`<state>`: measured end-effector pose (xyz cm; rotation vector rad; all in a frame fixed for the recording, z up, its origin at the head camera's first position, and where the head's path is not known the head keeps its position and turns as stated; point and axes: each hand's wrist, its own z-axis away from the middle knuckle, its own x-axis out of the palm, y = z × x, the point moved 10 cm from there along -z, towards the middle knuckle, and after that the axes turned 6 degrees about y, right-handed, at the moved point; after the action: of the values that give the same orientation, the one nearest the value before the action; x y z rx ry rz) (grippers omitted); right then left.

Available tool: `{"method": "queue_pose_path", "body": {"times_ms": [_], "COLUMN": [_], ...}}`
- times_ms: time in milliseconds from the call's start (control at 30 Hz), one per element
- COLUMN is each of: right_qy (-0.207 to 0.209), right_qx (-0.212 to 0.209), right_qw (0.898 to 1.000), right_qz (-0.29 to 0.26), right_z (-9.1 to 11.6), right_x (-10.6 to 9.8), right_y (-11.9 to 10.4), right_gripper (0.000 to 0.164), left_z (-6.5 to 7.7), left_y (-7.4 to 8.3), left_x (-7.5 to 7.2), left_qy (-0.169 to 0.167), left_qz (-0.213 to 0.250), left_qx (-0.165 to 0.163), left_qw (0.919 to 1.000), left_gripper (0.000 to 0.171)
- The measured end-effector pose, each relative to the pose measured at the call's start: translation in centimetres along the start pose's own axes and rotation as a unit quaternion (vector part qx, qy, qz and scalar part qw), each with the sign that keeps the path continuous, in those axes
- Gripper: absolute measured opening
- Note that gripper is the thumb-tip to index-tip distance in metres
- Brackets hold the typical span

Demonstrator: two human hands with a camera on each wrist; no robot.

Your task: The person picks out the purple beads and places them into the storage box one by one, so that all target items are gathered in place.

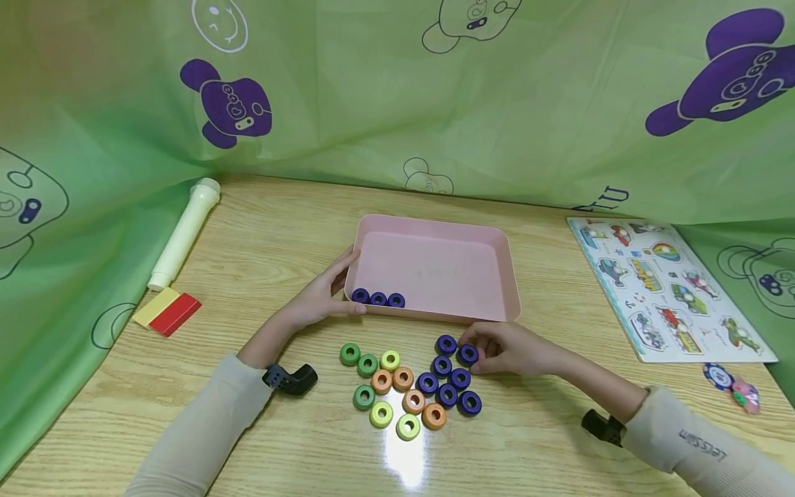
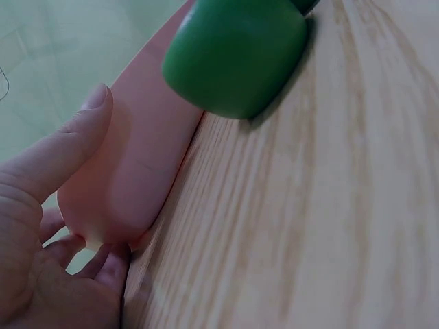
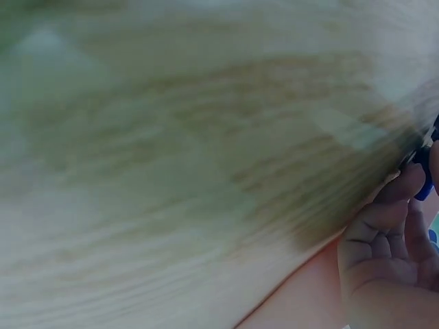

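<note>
My left hand (image 1: 319, 295) grips the front left corner of a pink tray (image 1: 435, 231). In the left wrist view its thumb lies along the tray wall (image 2: 147, 147) and the other fingers bend round the corner. Three dark purple rings (image 1: 378, 299) sit in a row inside, against the front wall. Just outside the tray's front right, my right hand (image 1: 512, 347) pinches a dark purple ring (image 1: 468, 355) between thumb and fingers. The right wrist view shows this ring (image 3: 424, 175) at the fingertips, partly cut off by the frame edge. Several more purple rings (image 1: 447, 395) lie close by.
Green rings (image 1: 364, 397), yellow rings (image 1: 408, 427) and orange rings (image 1: 434, 415) lie loose before the tray. At left are a pale tube (image 1: 185, 235) and a yellow and red piece (image 1: 174, 314). A picture puzzle board (image 1: 646, 310) lies at right. Green cloth (image 1: 373, 103) hangs behind.
</note>
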<state>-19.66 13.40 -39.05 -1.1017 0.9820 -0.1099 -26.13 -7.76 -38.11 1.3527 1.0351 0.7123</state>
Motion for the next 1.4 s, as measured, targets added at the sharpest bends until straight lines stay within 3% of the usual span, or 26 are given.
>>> {"method": "queue_pose_path", "body": {"times_ms": [67, 300, 433, 600, 867, 1067, 1233, 1400], "right_qy": [0.003, 0.013, 0.023, 0.038, 0.057, 0.077, 0.102, 0.102], "right_qx": [-0.005, -0.018, -0.039, -0.05, -0.058, -0.056, -0.041, -0.018], "right_qw": [1.0, 1.0, 0.999, 0.998, 0.997, 0.995, 0.994, 0.994], "right_qz": [0.001, 0.002, 0.007, 0.017, -0.01, -0.027, 0.021, 0.046], "right_z": [0.1, 0.3, 0.3, -0.2, -2.3, -4.5, -6.0, -7.3], "right_x": [-0.1, -0.7, -1.2, -2.2, -3.8, -4.5, -4.8, -4.5], "right_y": [-0.3, -1.3, -2.3, -3.5, -5.1, -4.6, -3.5, -2.6], "right_gripper": [0.031, 0.031, 0.032, 0.036, 0.034, 0.031, 0.029, 0.028], "left_z": [0.1, -0.3, -0.4, -0.3, 0.2, -0.2, -0.5, -0.4], "left_y": [0.2, -1.8, -2.2, -1.7, 0.6, -0.6, -1.7, -1.2], "left_x": [0.1, -0.3, -0.4, -0.4, 0.0, -0.2, -0.5, -0.4], "left_qy": [-0.001, 0.001, 0.001, -0.002, -0.001, 0.0, 0.001, 0.001], "left_qz": [0.001, -0.01, -0.012, -0.012, -0.005, -0.008, -0.012, -0.006], "left_qx": [0.001, 0.004, 0.011, 0.015, 0.007, 0.013, 0.018, 0.01], "left_qw": [1.0, 0.9999, 0.9999, 0.9998, 1.0, 0.9999, 0.9998, 0.9999], "left_gripper": [0.088, 0.09, 0.09, 0.089, 0.086, 0.089, 0.09, 0.089]}}
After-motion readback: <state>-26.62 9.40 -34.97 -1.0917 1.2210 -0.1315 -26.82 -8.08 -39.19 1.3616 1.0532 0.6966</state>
